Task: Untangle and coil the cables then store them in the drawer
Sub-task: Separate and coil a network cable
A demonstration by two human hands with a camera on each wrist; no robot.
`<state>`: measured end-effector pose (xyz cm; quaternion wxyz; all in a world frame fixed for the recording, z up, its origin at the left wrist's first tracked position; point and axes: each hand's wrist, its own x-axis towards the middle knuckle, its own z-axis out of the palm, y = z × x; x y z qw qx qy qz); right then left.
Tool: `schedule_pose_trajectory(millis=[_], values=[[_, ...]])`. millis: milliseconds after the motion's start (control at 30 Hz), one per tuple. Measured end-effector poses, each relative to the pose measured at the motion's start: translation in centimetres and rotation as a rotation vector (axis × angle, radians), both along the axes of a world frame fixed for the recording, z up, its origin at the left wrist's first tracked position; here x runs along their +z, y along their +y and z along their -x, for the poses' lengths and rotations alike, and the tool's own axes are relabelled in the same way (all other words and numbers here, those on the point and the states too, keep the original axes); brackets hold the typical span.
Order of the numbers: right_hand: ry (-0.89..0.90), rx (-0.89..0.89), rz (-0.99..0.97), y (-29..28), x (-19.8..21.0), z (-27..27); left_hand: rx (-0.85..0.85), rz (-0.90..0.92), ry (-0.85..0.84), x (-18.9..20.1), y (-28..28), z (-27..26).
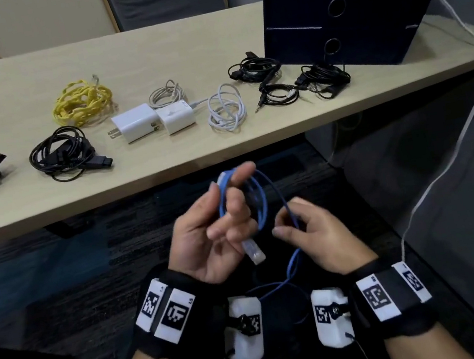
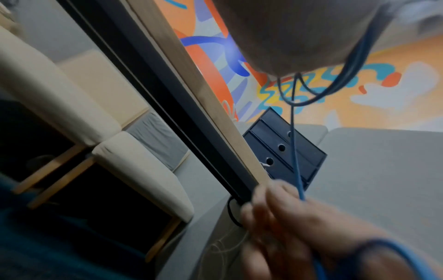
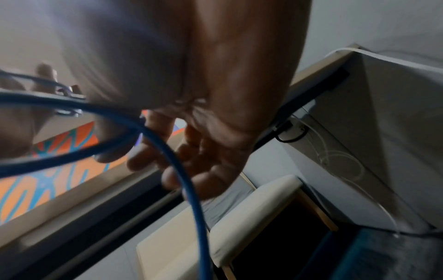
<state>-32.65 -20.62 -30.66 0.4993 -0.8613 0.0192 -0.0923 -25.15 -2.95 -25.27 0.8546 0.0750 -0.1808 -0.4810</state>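
Black wrist straps with white marker blocks (image 1: 169, 311) sit nearest, one on each forearm, and just beyond them both hands work a thin blue network cable (image 1: 258, 197) in the air below the front edge of the pale wooden bench (image 1: 147, 50). On the left, the left hand (image 1: 210, 233) is palm up with fingers curled round several loops of that cable, its clear plastic plug (image 1: 253, 249) hanging down off the palm. To its right, the right hand (image 1: 316, 235) pinches a single strand between thumb and fingertips; from there the cable drops in a loose curve between the wrists. Beyond the hands, on the bench, lies a row of other bundles: a yellow flat cable coil (image 1: 82, 103) far forward and left, two black cable bundles (image 1: 65, 153) further left, two white plug-in chargers (image 1: 152, 121) straight ahead with a white cable coil (image 1: 226, 108) beside them, and more black cords (image 1: 291, 77) ahead to the right. Those black cords lie at the foot of a dark blue drawer unit with round finger holes (image 1: 335, 7), whose three drawers all look closed. Another long white cord (image 1: 467, 111) trails off the bench's right end toward the floor.
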Motion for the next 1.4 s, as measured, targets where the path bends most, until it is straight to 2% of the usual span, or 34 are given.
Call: schedule_pose_trajectory(millis=[67,133,200,267,333,400,467,533,700,867,967,1067,1200,1300,1400], values=[[0.134,0.058,-0.165,0.2,-0.7,1.0,0.095,-0.029,0.067,-0.2,0.5,-1.1],[0.171,0.053,-0.260,0.3,-1.1,1.8,0.204,-0.052,0.159,0.1,0.7,-1.7],[0.176,0.041,-0.141,0.0,-1.8,2.4,0.399,-0.096,0.279,0.5,0.9,-2.2],[0.243,0.087,-0.027,-0.2,-2.3,3.0,0.618,-0.121,0.330,0.7,1.0,-2.8],[0.313,0.139,-0.007,-0.5,-2.2,3.5,0.769,-0.169,0.311,1.0,0.8,-3.1],[0.321,0.195,-0.045,-0.7,-1.4,3.9,0.921,-0.311,0.235,0.7,0.2,-3.2],[0.247,0.208,-0.143,-0.8,0.0,4.0,1.025,-0.444,0.111,-0.1,-0.5,-3.0],[0.103,0.170,-0.203,-0.7,1.9,3.7,1.044,-0.545,-0.042,-1.0,-1.1,-2.6],[-0.238,0.052,-0.231,-1.4,6.5,2.7,0.948,-0.709,-0.314,-2.0,-1.5,-1.7],[-0.295,0.084,-0.076,-1.2,9.4,2.6,0.790,-0.833,-0.482,-1.9,-1.7,-0.6],[-0.350,-0.069,-0.032,-1.2,10.0,2.2,0.618,-0.889,-0.643,-1.5,-1.5,0.5],[-0.359,-0.183,-0.035,-1.6,10.2,1.5,0.369,-0.816,-0.705,-1.6,-1.2,1.5],[-0.362,-0.236,-0.017,-2.4,9.5,0.1,0.081,-0.635,-0.673,-1.2,-0.3,1.8],[-0.353,-0.238,-0.010,-2.6,7.8,-0.8,-0.016,-0.424,-0.617,-0.4,0.4,1.8],[-0.290,-0.187,-0.070,-1.5,5.6,-1.2,-0.038,-0.217,-0.433,0.6,0.1,2.2]])
